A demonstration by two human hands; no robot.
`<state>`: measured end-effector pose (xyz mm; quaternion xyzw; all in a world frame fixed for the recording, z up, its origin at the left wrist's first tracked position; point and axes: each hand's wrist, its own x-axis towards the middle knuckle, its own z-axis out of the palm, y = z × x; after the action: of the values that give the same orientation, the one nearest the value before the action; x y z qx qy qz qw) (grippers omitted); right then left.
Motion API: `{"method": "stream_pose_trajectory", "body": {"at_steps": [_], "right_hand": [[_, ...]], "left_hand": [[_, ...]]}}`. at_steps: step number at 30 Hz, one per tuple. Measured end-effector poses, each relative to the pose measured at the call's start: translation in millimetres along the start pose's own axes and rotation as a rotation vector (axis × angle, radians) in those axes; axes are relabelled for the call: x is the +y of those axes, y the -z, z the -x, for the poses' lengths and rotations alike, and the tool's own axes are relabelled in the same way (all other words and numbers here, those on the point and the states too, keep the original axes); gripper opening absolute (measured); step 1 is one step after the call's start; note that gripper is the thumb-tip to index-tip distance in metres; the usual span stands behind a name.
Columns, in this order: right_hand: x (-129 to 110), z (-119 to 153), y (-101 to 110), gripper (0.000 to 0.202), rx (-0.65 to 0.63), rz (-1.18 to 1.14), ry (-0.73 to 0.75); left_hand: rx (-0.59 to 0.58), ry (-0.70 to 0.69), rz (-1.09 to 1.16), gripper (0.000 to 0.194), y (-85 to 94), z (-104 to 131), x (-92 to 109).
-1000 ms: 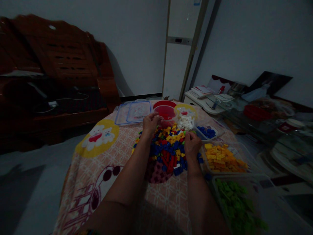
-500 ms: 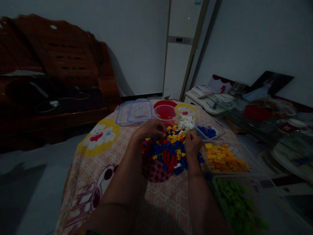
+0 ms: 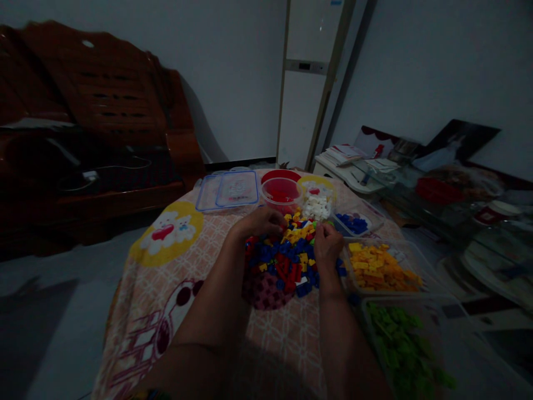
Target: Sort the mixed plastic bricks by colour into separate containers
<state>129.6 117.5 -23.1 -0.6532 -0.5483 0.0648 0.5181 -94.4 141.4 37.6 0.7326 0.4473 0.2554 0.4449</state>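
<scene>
At a cloth-draped bench (image 3: 225,253), a heap of toy building bricks (image 3: 293,261) under two hands

Standing here, I take the heap as the hub of a clock, with twelve on the far side from the person. The left hand (image 3: 266,222) curls over the edge at eleven, fingertips down among the pieces; whether it grips one I cannot tell. Between two and three, the right hand (image 3: 328,243) has thumb and fingers drawn together; in this dimness I cannot tell what, if anything, is pinched there.

The bricks look like hard plastic: I judge them light, stiff, smooth enough to slip a little, and not easily broken. A fingertip pinch across two opposite side walls should suit; the rounded blue ones may roll.

Around the heap sit a clear tub (image 3: 287,208) of red pieces at twelve, white bricks (image 3: 317,208) at one, a blue-filled box (image 3: 376,224) at two, a yellow-filled box (image 3: 431,278) at three and a green-filled box (image 3: 443,328) at four.

Blue-rimmed lids (image 3: 237,189) at eleven carry faint markings, unreadable from here. Well beyond twelve, a tall white cabinet (image 3: 303,111) shows a dark display and a blue sticker (image 3: 336,3), neither legible.
</scene>
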Motion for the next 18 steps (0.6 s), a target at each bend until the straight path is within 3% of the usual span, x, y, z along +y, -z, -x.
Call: {"method": "stream_pose_trajectory", "body": {"at_steps": [7,14,18], "right_hand": [[-0.7,0.7,0.7,0.033,-0.009,-0.004,-0.009],[0.8,0.0,-0.5,0.034,-0.013,0.004,0.009],[0.4,0.1,-0.2,0.033,-0.001,-0.010,0.017]], "left_hand": [[0.129,-0.070,0.224,0.025,3.3,-0.6,3.6],[0.490,-0.169,0.383,0.042,-4.1,-13.2,-4.7],[0.565,-0.210,0.321,0.050,-8.7,-22.0,-12.6]]}}
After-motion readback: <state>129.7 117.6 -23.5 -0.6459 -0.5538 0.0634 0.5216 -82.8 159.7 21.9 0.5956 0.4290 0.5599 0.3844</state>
